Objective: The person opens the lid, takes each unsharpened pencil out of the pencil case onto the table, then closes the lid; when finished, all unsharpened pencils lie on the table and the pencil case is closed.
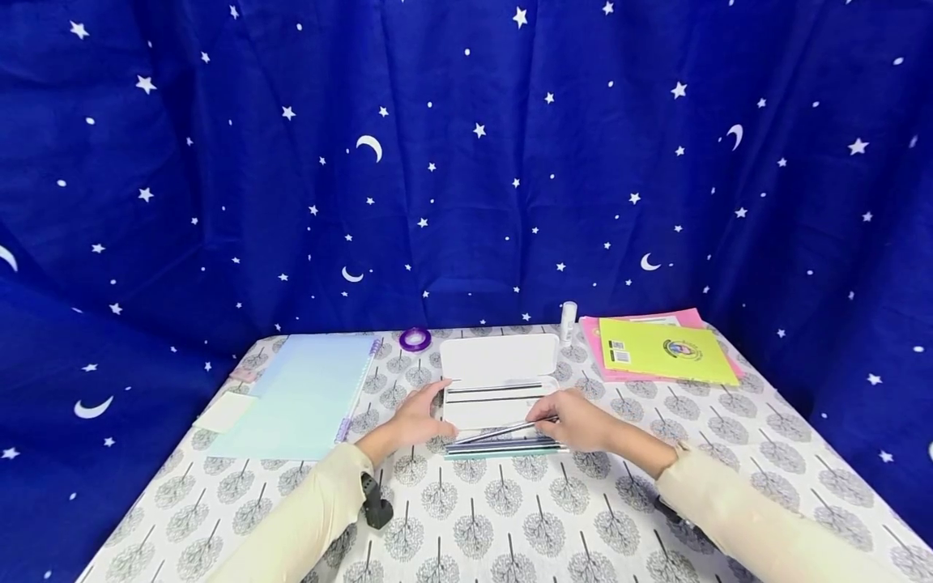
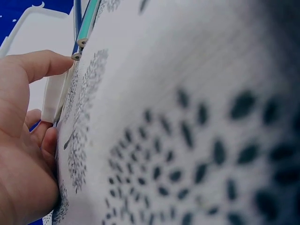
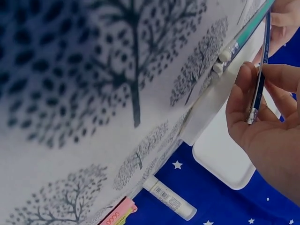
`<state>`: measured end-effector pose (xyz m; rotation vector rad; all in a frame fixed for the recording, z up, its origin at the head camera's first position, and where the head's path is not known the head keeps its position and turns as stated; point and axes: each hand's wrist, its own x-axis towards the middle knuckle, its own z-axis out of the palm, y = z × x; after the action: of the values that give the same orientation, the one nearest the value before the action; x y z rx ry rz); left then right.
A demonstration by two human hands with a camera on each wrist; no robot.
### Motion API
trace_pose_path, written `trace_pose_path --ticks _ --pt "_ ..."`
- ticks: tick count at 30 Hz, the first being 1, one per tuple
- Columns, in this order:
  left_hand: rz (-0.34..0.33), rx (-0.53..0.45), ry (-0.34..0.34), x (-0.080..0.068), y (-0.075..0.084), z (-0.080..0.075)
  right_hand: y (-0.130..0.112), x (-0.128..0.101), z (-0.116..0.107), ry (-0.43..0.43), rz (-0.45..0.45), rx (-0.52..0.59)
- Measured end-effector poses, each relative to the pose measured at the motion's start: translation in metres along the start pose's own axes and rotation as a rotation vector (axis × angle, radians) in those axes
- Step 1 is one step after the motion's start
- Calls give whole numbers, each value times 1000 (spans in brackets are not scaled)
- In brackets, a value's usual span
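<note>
- Leftmost, left hand (image 1: 413, 421): fingers relaxed, resting against the white pencil case (image 1: 498, 380) on the desk (image 1: 510, 518).
- Centre, loose pencils (image 1: 503, 447) lie before the case.
- Right hand (image 1: 576, 421): pinches one pencil (image 1: 503, 430) above them.

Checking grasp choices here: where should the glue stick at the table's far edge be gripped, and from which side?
Grip the glue stick round its body, from the right or above: it stands upright, with the open case close on its left. The right hand is nearer.

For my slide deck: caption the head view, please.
Right hand pinches a pencil above the open white case; left hand steadies it.
</note>
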<state>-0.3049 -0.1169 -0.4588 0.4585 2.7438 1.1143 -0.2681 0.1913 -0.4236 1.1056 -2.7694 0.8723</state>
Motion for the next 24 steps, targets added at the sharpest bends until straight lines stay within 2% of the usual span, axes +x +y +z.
trace_pose_path --ticks 7,24 --pt "-4 -7 -5 -1 2 -2 0 0 6 -57 0 50" --pt "9 20 4 -2 3 -2 -3 4 8 -66 40 72"
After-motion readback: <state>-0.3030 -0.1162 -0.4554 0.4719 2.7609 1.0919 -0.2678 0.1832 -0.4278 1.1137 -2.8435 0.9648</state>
